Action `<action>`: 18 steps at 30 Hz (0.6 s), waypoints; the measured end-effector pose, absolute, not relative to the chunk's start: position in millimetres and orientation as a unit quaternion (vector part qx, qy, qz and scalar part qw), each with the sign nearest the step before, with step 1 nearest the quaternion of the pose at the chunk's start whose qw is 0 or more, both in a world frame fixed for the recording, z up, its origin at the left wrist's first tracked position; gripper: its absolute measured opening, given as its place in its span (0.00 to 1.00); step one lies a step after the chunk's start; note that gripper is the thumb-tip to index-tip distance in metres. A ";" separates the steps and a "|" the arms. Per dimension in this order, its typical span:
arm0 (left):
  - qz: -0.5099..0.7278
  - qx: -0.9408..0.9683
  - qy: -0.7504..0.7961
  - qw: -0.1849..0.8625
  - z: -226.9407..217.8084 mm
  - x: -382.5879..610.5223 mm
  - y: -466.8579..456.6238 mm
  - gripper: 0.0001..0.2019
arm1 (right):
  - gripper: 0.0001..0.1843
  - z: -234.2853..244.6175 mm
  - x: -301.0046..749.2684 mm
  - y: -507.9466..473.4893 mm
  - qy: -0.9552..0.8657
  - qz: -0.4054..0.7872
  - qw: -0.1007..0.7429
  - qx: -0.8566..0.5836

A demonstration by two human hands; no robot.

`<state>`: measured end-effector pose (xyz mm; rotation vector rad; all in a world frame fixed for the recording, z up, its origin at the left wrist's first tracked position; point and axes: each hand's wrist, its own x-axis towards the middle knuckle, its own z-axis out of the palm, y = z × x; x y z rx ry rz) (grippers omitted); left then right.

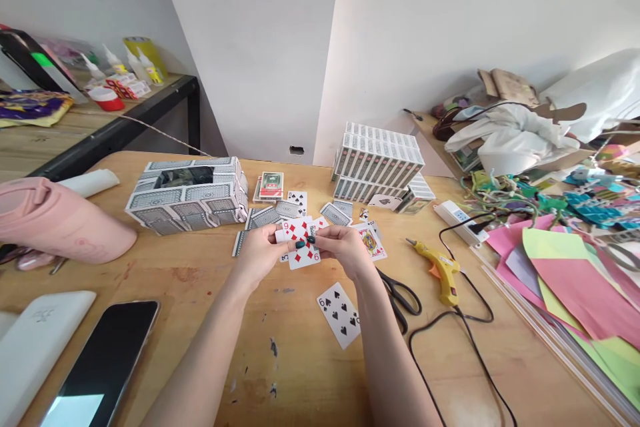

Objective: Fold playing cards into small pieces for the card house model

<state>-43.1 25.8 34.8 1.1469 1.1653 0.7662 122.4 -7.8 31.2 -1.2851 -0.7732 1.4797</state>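
Note:
Both my hands meet in the middle over the table. My left hand [260, 253] pinches the left side of a playing card with red diamonds [299, 257], thumb on its face. At the card's right side, my right hand [345, 248] is closed with its thumb pressed on the face. Another card edge shows behind it. Below my right hand lies a spades card [336, 310], face up. A face card [371, 241] lies right of that hand. Several grey-backed cards [265, 217] and loose card pieces lie beyond my hands.
A box covered in grey cards [193, 197] stands at left, and a stacked card-pack structure [377, 160] at back right. Black scissors [403, 297], a yellow glue gun [443, 270] with its cord and a power strip [460, 223] are right. A phone [105, 360] and pink tumbler [65, 223] are left.

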 end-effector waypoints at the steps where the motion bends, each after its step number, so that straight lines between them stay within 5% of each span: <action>1: 0.336 0.499 0.511 0.615 34.6 -42.4 25.7 0.18 | 0.11 31.5 121.9 -7.8 -0.318 0.610 0.495 -0.530; 18: 0.343 0.494 0.508 0.616 34.3 -43.9 27.4 0.18 | 0.12 27.5 124.8 -6.3 -0.304 0.584 0.521 -0.543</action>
